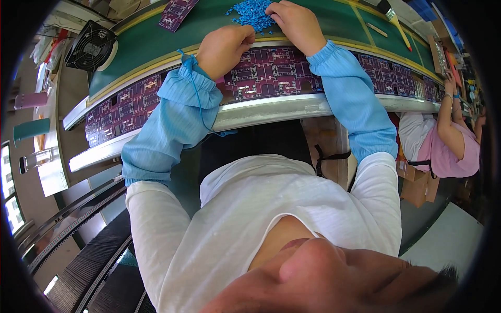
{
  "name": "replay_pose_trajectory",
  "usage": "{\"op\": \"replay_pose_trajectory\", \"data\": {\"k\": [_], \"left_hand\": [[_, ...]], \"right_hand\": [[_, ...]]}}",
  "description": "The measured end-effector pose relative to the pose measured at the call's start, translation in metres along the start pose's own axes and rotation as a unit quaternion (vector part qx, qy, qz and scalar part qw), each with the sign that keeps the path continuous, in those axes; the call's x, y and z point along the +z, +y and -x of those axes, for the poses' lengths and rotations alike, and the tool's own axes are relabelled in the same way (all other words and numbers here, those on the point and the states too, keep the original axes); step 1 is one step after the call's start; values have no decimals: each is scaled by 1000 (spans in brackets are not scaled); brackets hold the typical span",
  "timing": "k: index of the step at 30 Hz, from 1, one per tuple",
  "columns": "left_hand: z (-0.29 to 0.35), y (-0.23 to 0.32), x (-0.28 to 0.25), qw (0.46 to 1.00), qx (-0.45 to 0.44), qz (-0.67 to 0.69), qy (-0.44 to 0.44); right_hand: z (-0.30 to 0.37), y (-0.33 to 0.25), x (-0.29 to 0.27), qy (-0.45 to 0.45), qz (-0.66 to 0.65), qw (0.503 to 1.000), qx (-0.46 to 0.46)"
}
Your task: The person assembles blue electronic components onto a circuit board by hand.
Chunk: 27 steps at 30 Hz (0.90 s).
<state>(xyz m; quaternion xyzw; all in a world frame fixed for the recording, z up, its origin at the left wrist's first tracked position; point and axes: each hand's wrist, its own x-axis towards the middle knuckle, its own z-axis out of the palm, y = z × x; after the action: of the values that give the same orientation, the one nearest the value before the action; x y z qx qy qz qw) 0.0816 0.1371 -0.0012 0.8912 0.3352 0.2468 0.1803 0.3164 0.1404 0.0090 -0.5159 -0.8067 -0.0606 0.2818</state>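
A heap of small blue electronic components (252, 14) lies on the green work surface (334, 23). At its right edge is my right hand (298, 25), fingers curled and pinched against the heap. My left hand (223, 49) is closed just below and left of the heap, over the far edge of a row of purple circuit boards (269, 73). Whatever sits between the fingertips of either hand is too small or hidden to make out. The boards lie end to end in a metal rail (274, 112). A blue cord circles my left wrist.
A loose purple board (176, 14) lies at the far left. Beside it stands a black fan (92, 46). A brush (395, 23) rests at the far right. Another person in pink (454, 148) works farther along the line. Black slotted racks (99, 271) stand at lower left.
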Motion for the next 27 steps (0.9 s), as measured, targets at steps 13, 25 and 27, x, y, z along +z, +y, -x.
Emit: {"op": "replay_pose_trajectory", "data": {"k": [13,25,27], "left_hand": [[0,4,-2,1000,11,7,0],[0,5,-2,1000,20,8,-1],[0,4,-2,1000,21,2,4]], "right_hand": [[0,2,-3,38,-59,998,1],[2,5,-7,34,-77,996,-7],[2,7,-7,27,-82,996,-4]]}}
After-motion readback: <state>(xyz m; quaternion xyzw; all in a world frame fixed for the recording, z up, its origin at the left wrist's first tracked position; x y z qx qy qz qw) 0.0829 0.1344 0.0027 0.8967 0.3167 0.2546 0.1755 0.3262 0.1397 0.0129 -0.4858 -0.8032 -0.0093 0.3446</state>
